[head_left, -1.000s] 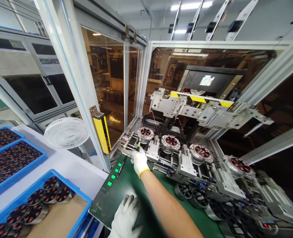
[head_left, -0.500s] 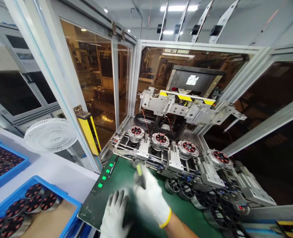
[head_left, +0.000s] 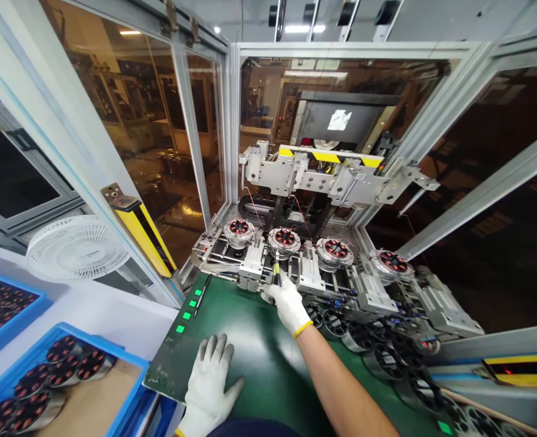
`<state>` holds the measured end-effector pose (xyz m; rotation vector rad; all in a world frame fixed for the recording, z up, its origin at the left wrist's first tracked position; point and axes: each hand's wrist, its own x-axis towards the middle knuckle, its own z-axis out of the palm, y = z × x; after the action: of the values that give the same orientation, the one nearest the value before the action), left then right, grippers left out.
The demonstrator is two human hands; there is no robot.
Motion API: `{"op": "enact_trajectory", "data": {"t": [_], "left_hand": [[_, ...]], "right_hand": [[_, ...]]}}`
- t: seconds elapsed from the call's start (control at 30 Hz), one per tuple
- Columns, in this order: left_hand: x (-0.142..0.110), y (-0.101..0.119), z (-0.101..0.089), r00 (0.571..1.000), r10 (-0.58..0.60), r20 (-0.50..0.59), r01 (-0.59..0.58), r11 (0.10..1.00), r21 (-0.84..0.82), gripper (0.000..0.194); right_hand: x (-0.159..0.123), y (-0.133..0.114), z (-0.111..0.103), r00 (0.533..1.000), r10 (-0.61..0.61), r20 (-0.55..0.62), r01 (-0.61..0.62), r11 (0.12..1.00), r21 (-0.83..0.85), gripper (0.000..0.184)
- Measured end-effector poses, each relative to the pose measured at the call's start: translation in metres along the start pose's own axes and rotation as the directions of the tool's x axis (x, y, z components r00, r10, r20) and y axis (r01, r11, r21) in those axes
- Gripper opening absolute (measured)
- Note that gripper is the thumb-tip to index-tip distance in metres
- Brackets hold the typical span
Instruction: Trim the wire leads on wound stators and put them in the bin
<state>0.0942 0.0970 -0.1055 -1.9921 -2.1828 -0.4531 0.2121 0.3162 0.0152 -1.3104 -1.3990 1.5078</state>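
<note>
My right hand, in a white glove, reaches forward to the machine's fixture row and is closed on a small yellow-tipped tool. The tool's tip sits just in front of the second wound stator from the left. Other stators sit on neighbouring fixtures. My left hand, also gloved, lies flat with fingers spread on the green mat, holding nothing.
A row of green lit buttons lines the mat's left edge. Blue trays of wound stators lie at the lower left beside a white fan. Empty black stator cores line the mat's right. A yellow light-curtain post stands at the frame.
My right hand drew back with the tool from the leftmost fixture to above the mat, then reached forward again to the second fixture. My left hand stayed flat on the mat.
</note>
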Motion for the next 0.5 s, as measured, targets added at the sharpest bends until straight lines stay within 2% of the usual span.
{"op": "enact_trajectory", "data": {"t": [0.3,0.5], "left_hand": [[-0.001,-0.002,0.002,0.999,0.018,0.045,-0.017,1.0,-0.019,0.055],[0.001,-0.002,0.0,0.999,0.032,0.01,-0.032,0.999,-0.015,0.055]], "right_hand": [[0.002,-0.006,0.006,0.999,0.036,-0.022,-0.033,0.992,0.12,0.04],[0.004,-0.017,0.013,0.995,0.09,-0.054,-0.077,0.975,0.209,0.052]]}}
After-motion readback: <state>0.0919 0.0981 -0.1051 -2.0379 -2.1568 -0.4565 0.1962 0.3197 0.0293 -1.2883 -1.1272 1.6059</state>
